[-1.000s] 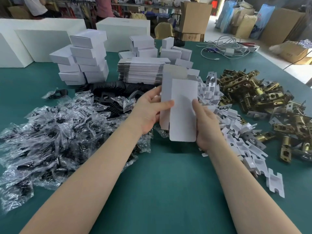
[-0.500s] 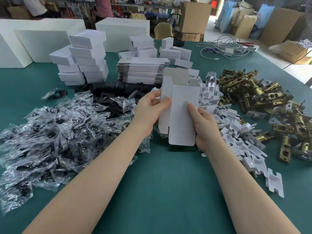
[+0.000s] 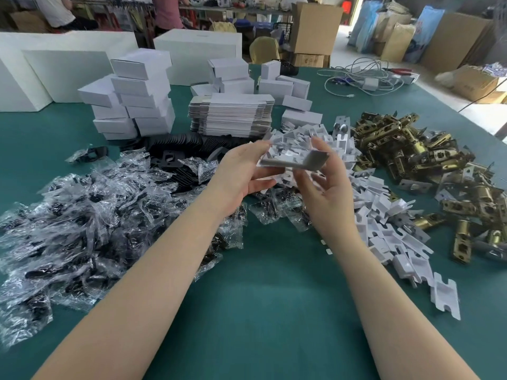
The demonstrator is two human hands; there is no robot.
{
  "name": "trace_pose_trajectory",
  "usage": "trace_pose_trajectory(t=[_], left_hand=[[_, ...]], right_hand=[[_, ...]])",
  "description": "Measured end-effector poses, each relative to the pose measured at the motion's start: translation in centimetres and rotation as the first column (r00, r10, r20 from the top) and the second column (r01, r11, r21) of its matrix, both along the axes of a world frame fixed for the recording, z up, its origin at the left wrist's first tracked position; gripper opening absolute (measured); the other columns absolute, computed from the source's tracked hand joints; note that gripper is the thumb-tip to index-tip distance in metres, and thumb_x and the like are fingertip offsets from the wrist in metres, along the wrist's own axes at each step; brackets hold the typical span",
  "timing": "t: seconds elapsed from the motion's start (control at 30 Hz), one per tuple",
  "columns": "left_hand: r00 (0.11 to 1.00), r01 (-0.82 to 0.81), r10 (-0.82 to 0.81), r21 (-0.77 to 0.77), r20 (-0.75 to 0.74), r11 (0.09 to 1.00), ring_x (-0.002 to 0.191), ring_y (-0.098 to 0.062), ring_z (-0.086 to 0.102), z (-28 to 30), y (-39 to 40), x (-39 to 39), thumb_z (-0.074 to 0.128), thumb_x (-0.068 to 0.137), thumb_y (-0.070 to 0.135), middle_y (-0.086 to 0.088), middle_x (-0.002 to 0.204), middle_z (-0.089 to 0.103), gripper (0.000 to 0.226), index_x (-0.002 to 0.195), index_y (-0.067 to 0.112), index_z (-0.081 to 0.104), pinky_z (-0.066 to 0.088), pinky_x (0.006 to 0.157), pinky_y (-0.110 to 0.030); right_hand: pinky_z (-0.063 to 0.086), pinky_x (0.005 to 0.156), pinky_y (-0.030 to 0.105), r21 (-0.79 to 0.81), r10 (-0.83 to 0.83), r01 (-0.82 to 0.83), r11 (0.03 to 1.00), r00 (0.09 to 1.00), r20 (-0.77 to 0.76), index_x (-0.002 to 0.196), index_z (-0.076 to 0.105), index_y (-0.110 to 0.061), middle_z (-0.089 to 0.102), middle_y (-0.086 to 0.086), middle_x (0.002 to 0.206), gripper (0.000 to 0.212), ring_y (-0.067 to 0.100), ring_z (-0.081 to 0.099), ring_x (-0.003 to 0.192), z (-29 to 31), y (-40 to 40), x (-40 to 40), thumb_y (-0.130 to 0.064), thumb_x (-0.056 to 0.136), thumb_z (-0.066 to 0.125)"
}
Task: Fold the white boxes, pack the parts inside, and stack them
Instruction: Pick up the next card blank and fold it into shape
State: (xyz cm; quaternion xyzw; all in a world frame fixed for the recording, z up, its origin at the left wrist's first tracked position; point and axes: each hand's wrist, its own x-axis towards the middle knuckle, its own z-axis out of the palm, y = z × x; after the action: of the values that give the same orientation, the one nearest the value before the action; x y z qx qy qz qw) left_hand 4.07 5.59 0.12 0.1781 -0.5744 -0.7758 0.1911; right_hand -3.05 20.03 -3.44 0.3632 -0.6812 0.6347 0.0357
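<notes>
A white box blank (image 3: 307, 162) is tipped almost flat, its near edge toward me and one end bent up at the right. My left hand (image 3: 241, 174) grips its left end between thumb and fingers. My right hand (image 3: 326, 185) holds the right end, fingers spread under and beside it. Behind them a stack of flat white blanks (image 3: 231, 115) lies on the green table (image 3: 274, 311). Folded white boxes (image 3: 137, 97) are piled at the back left. Brass latches (image 3: 417, 160) lie in a heap at the right.
Clear plastic bags of black parts (image 3: 82, 220) cover the left of the table. White plastic inserts (image 3: 384, 215) trail along the right. Black plates (image 3: 181, 145) lie behind the bags. Large white cartons (image 3: 63, 69) and cables (image 3: 362, 78) sit at the back.
The blank stood upright facing me; now it is tipped back to nearly horizontal and partly opened. Both hands have risen slightly and shifted along its ends.
</notes>
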Motion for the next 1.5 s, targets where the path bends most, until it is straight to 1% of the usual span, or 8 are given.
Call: trace_pose_trajectory(t=[0.1,0.2,0.37,0.57,0.77,1.17,1.3,1.5], left_hand=[[1.0,0.01,-0.018,-0.307,-0.021,0.952,0.05,-0.003,0.056,0.6,-0.5,0.7,0.057,0.094,0.047,0.014,0.099,0.074,0.022,0.095,0.034,0.076,0.034,0.039,-0.011],[0.995,-0.032,-0.024,-0.511,-0.102,0.859,0.049,0.008,0.053,0.5,-0.6,1.4,0.054,0.093,0.056,0.019,0.081,0.073,0.033,0.096,0.031,0.075,0.037,0.046,-0.003],[0.991,-0.028,-0.026,-0.398,-0.132,0.917,0.089,-0.003,0.067,-1.2,0.4,0.5,0.064,0.078,0.058,0.006,0.106,0.069,0.059,0.125,0.024,0.056,0.051,0.067,-0.017],[0.984,0.015,-0.054,-0.221,-0.169,0.975,0.087,-0.003,0.07,-4.3,0.2,0.4,0.061,0.087,0.021,0.014,0.097,0.075,0.045,0.128,0.036,0.051,0.054,0.069,-0.018],[0.984,0.016,-0.06,-0.253,-0.165,0.967,0.091,-0.006,0.067,-5.0,0.1,0.2,0.062,0.088,0.026,0.013,0.096,0.073,0.04,0.125,0.041,0.056,0.057,0.076,-0.026],[0.992,-0.025,-0.023,-0.368,-0.127,0.93,0.068,0.001,0.055,-5.5,0.1,0.1,0.056,0.099,0.012,0.019,0.072,0.061,0.02,0.11,0.021,0.069,0.046,0.061,-0.012],[0.993,-0.036,-0.005,-0.332,-0.121,0.943,0.07,0.0,0.061,-5.4,0.4,0.2,0.058,0.099,0.013,0.016,0.076,0.067,0.019,0.115,0.019,0.065,0.049,0.061,-0.016],[0.995,-0.036,-0.005,-0.398,-0.102,0.917,0.067,-0.003,0.054,-5.3,0.5,0.3,0.059,0.094,0.029,0.01,0.072,0.061,0.02,0.086,0.013,0.069,0.042,0.061,-0.013]], right_hand=[[0.052,0.096,0.041,-0.158,-0.063,0.059,0.986,0.998,-0.024,0.133,0.052,-0.02,0.065,-0.001,0.12,0.036,0.016,0.061,0.113,0.8,0.4,-0.2,-0.02,0.098,0.06],[0.054,0.076,0.022,-0.245,-0.036,0.056,0.968,0.995,0.088,0.118,0.059,-0.043,0.067,-0.023,0.094,0.022,-0.001,0.062,0.088,1.6,0.9,-0.5,-0.04,0.097,0.054],[0.059,0.083,0.039,-0.08,0.127,-0.104,0.991,0.916,0.381,0.145,0.036,-0.031,0.07,0.004,0.114,0.051,0.021,0.068,0.105,-0.4,0.3,0.0,-0.028,0.099,0.058],[0.061,0.073,0.034,-0.12,0.197,-0.158,0.98,0.841,0.504,0.129,0.043,-0.038,0.076,-0.01,0.094,0.036,0.015,0.073,0.087,-1.2,-0.3,0.2,-0.02,0.1,0.055],[0.057,0.063,0.026,-0.139,0.193,-0.142,0.98,0.842,0.503,0.116,0.05,-0.045,0.075,-0.013,0.088,0.031,0.011,0.072,0.079,-1.2,-0.1,0.1,-0.021,0.099,0.059],[0.047,0.07,0.039,-0.044,0.088,-0.076,0.996,0.895,0.437,0.09,0.062,-0.029,0.06,0.001,0.087,0.01,0.017,0.056,0.08,-1.0,0.1,0.4,-0.023,0.098,0.06],[0.047,0.068,0.035,-0.028,0.066,-0.059,0.998,0.905,0.42,0.091,0.061,-0.026,0.06,0.0,0.087,0.007,0.015,0.055,0.08,-1.0,0.1,0.3,-0.023,0.098,0.06],[0.044,0.059,0.019,0.034,-0.004,-0.01,0.999,0.916,0.402,0.09,0.065,-0.017,0.06,-0.009,0.076,0.016,0.004,0.052,0.068,-1.2,0.0,0.1,-0.03,0.098,0.06]])
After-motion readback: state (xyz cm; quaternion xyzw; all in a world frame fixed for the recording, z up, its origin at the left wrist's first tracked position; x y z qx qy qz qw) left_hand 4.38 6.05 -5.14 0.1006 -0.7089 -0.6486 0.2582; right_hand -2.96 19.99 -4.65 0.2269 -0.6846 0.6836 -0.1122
